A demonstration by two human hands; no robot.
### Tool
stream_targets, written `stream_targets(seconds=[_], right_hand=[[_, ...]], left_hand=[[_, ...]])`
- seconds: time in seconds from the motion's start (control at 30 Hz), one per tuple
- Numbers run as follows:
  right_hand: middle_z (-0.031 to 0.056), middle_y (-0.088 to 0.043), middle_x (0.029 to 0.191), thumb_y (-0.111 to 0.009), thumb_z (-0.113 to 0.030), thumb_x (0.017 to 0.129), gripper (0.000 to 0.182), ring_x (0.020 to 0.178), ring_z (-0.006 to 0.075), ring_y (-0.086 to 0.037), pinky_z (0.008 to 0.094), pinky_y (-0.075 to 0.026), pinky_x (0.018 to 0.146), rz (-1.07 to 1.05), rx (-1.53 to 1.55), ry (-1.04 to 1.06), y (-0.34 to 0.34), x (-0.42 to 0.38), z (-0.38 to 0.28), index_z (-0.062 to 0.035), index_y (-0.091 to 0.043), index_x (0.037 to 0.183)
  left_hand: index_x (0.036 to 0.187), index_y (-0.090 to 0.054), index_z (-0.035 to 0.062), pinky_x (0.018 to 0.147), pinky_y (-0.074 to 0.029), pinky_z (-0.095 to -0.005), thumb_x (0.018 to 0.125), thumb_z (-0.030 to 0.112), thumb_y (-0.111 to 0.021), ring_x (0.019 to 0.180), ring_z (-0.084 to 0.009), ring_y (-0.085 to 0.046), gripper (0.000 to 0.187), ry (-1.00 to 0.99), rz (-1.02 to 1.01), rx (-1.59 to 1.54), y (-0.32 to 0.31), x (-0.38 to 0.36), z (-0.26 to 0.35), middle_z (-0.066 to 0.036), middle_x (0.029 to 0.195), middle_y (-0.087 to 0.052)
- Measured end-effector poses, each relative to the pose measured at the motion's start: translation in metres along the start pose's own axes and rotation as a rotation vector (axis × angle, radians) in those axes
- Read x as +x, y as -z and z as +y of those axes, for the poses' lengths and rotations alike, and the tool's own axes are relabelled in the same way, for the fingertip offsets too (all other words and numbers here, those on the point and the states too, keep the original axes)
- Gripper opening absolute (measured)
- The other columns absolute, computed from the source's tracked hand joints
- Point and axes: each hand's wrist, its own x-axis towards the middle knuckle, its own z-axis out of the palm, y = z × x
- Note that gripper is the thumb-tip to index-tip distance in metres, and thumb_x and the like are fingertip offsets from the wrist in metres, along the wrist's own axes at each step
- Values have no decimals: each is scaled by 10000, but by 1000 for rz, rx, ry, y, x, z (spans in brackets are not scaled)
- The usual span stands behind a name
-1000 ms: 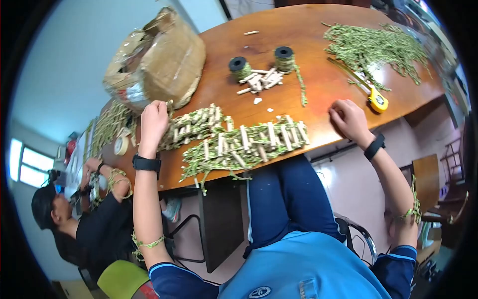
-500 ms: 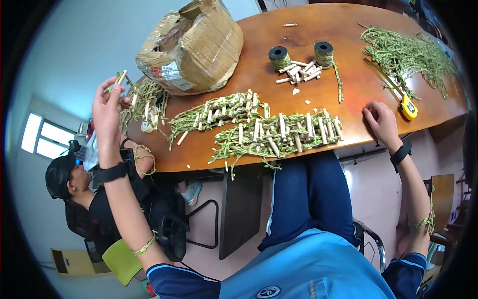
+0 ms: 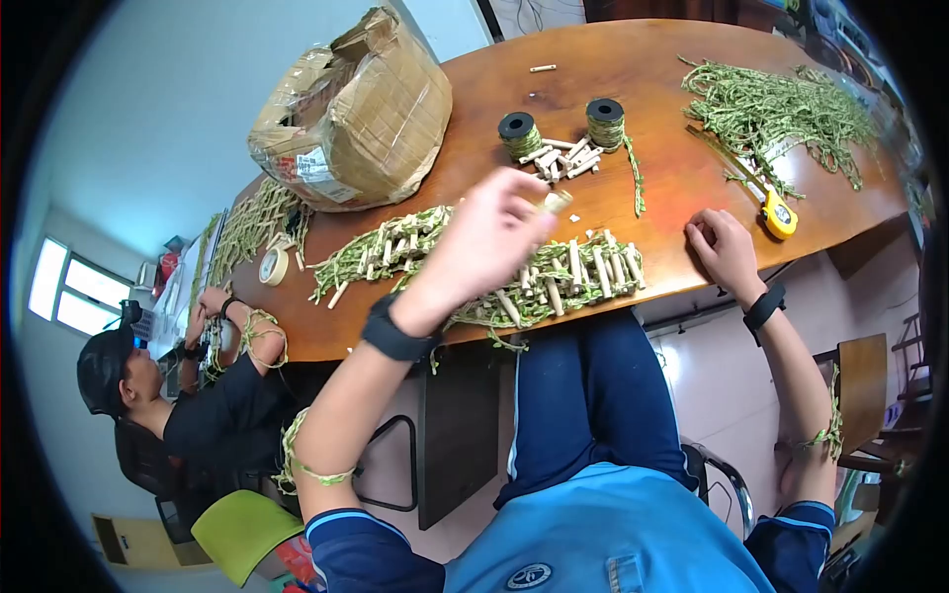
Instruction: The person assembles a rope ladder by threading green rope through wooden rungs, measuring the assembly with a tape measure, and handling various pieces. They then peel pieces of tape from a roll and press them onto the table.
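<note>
My left hand (image 3: 489, 237) is over the middle of the table, blurred by motion, with its fingers closed on a short pale wooden stick (image 3: 557, 202). Beneath it lies a bundle of green leafy cord and wooden sticks (image 3: 583, 275), partly hidden by the hand. A second such bundle (image 3: 381, 249) is to its left. My right hand (image 3: 722, 245) rests at the table's front edge with curled fingers; whatever they may hold is hidden. Beyond the left hand, loose sticks (image 3: 565, 158) lie in a pile beside two spools of leafy cord (image 3: 519, 136) (image 3: 605, 124).
A large cardboard box (image 3: 366, 119) stands at the back left, near a tape roll (image 3: 274, 266). A yellow tape measure (image 3: 778, 214) and heaped green cord (image 3: 771, 114) lie on the right. A co-worker in a black cap (image 3: 104, 371) sits at the left.
My left hand has swung from the far left to over the middle bundle, holding a stick. The view has shifted slightly. The co-worker's hands now show at the left.
</note>
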Motion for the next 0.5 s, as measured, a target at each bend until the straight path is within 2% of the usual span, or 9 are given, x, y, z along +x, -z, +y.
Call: stream_targets(seconds=[0.03, 0.07, 0.17, 0.23, 0.3, 0.37, 0.43, 0.5], right_hand=[[130, -648, 790, -676, -197, 922, 148, 752, 308, -644, 406, -518, 701, 7, 4, -4, 1, 0, 0, -49, -675, 914], [130, -648, 790, -676, -197, 922, 149, 751, 309, -644, 406, -518, 701, 15, 11, -9, 0, 0, 0, -48, -675, 914], [129, -646, 787, -677, -197, 920, 152, 742, 306, -643, 404, -516, 695, 31, 13, -4, -2, -1, 2, -45, -676, 916], [127, -647, 787, -678, -198, 920, 152, 737, 303, -643, 401, -516, 690, 33, 12, -8, -2, -2, 2, -45, -677, 916], [125, -644, 783, -679, -198, 920, 152, 733, 300, -644, 399, -516, 686, 33, 12, -26, -2, -1, 0, -47, -677, 914], [124, -642, 778, -680, -199, 919, 151, 728, 297, -644, 397, -516, 682, 31, 8, -33, -3, 0, 0, -49, -679, 913], [121, -639, 773, -683, -201, 918, 150, 724, 294, -644, 395, -515, 679, 33, -1, -36, -4, -1, 1, -51, -680, 913], [120, -617, 766, -688, -191, 926, 150, 707, 281, -624, 386, -501, 666, 35, 15, -28, -4, -1, 2, -42, -679, 927]], left_hand=[[1333, -543, -19, 813, -574, -295, 1004, 166, -670, 945, -143, -701, 399, 7, -74, 54, -12, 4, 0, -115, 1057, -729], [1317, -570, -19, 842, -561, -305, 1007, 162, -662, 995, -157, -695, 371, 5, -59, 175, -19, 7, 1, -125, 1069, -737], [1264, -612, -16, 819, -557, -292, 1009, 163, -651, 968, -153, -702, 313, -48, 78, 200, 8, 19, -10, -117, 1059, -744], [1169, -668, -10, 818, -557, -288, 1015, 148, -616, 915, -139, -709, 226, -112, 272, 306, 44, 25, -37, -91, 1008, -762], [1107, -705, 7, 805, -548, -307, 985, 134, -623, 905, -124, -706, 194, -50, 404, 488, 77, 23, -65, -81, 974, -771], [1090, -725, 18, 790, -558, -325, 961, 173, -664, 862, -157, -715, 211, 76, 388, 551, 97, 24, -110, -96, 946, -769], [1067, -736, 21, 776, -561, -329, 948, 196, -685, 836, -174, -718, 217, 149, 358, 599, 95, 16, -128, -105, 937, -767], [1034, -748, 23, 800, -564, -356, 895, 307, -753, 844, -223, -728, 316, 171, 342, 573, 86, 18, -136, -132, 933, -763]])
